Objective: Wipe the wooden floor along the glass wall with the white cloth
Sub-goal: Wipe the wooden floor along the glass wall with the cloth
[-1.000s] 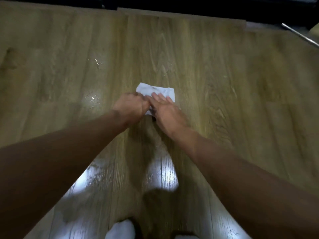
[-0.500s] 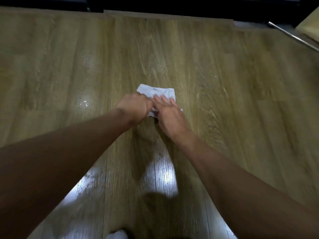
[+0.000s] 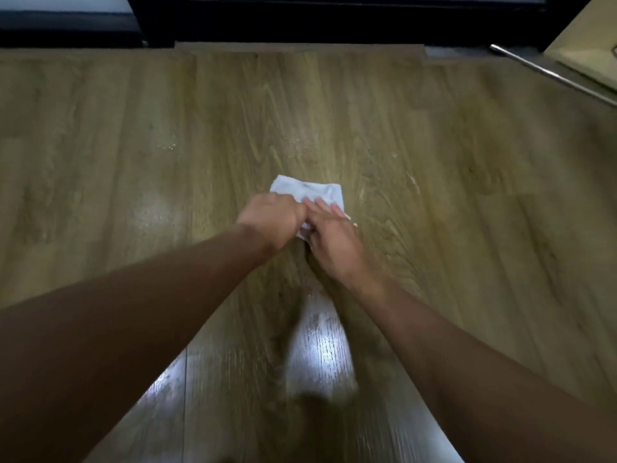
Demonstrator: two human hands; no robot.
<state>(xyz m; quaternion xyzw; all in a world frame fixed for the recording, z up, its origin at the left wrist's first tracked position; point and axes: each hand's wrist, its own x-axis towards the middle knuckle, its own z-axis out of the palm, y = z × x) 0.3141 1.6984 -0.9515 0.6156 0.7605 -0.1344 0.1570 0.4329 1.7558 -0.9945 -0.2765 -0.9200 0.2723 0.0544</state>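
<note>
Most of the white cloth (image 3: pixel 319 192) is buried under the two hands, so only its far edge and right corner stick out, plus a tiny bit of white between the hands and by the right knuckles. Can't tell how it's folded underneath. The whole shot is a bit smeared, especially toward the bottom, where both forearms run off the frame.

The left hand (image 3: pixel 274 219) sits on the cloth's near-left part with the fingers curled under in a loose fist; from above I honestly can't tell if it's pinching the fabric or just pressing knuckles down on it. The right hand (image 3: pixel 332 237) is much flatter, fingers stretched forward and close together, laid on top of the cloth, palm down, not wrapped around anything. The two hands touch each other at the middle.

The cloth lies on the wooden floor (image 3: pixel 467 212) roughly mid-frame, well short of the dark base of the glass wall (image 3: pixel 334 25) along the top. A metal rod (image 3: pixel 551 75) crosses the top right corner, next to a pale panel that's cut off. Some small shiny specks (image 3: pixel 167 146) sit on the boards left of the cloth, and a bright glare patch shows between the forearms.
</note>
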